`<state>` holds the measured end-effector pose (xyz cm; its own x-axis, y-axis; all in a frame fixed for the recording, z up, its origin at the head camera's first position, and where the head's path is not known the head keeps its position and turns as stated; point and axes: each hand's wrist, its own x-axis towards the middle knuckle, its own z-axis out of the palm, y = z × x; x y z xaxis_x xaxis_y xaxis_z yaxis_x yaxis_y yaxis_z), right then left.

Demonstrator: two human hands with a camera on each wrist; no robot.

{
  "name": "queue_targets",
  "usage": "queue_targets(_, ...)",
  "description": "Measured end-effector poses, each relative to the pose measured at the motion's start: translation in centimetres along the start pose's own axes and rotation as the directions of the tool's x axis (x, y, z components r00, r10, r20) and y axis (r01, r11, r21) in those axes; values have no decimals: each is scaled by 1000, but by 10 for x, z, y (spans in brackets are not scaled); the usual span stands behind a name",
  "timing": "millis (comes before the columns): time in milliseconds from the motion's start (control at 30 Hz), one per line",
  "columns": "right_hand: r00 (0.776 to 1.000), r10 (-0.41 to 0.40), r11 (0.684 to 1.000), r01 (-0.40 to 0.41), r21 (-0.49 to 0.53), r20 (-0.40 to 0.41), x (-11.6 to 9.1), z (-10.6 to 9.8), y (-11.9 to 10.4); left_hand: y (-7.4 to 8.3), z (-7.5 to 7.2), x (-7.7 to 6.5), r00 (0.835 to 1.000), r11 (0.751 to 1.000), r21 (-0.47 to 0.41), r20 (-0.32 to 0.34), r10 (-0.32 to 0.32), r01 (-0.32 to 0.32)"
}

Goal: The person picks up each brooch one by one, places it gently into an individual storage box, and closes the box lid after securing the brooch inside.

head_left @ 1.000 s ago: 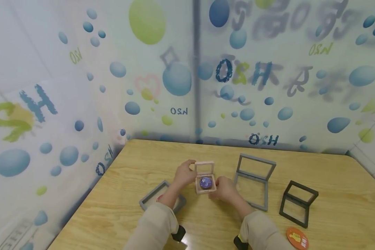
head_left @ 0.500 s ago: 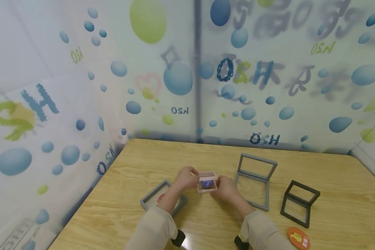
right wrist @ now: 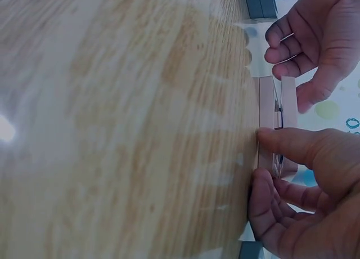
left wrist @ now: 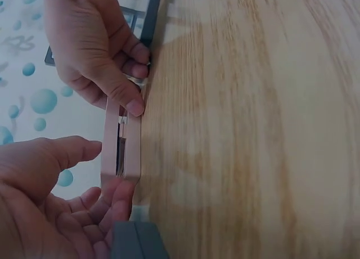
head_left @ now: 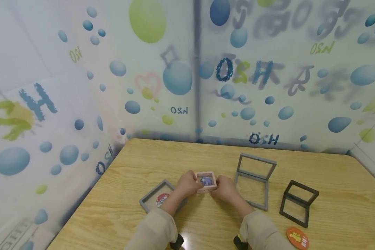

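A small pink display case lies on the table between both hands, its lid lowered almost flat over a round purple badge. From the sides, a narrow gap shows between lid and base, with the badge's dark edge inside. My left hand holds the case's left side, thumb over the lid and fingertips at the end of the case. Opposite it, my right hand grips the right side; its thumb and curled fingers pinch the base.
A grey display case with a red badge lies partly under the left forearm. To the right stand an open grey frame and an open black frame. An orange thumbs-up badge lies near the front of the wooden table.
The pink case's lid has swung down from upright to nearly closed over the purple badge. My left hand has moved down with it, while my right hand has stayed at the right side.
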<state>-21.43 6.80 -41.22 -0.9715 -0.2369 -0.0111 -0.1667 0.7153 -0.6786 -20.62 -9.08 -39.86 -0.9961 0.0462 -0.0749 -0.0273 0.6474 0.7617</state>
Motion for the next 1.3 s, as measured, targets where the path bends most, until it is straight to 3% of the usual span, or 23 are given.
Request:
queue_targets(233,1000,0,1000,0,-11,6,1,1,0,-1,2,5,1000,994,106,-22,-12,14)
queue_targets(567,1000,-12,1000,12,-21,0,3,3,3,-2,5,10,1000,991,130,-7,13,-12)
queue_targets(1033,1000,-15,998,14,-54,-10,2,2,3,3,10,9,998,981,193,-41,41,-33)
queue_targets(1300,1000,4,999,-4,-49,12,1,1,1,2,10,7,999,986,161,-41,35,-28)
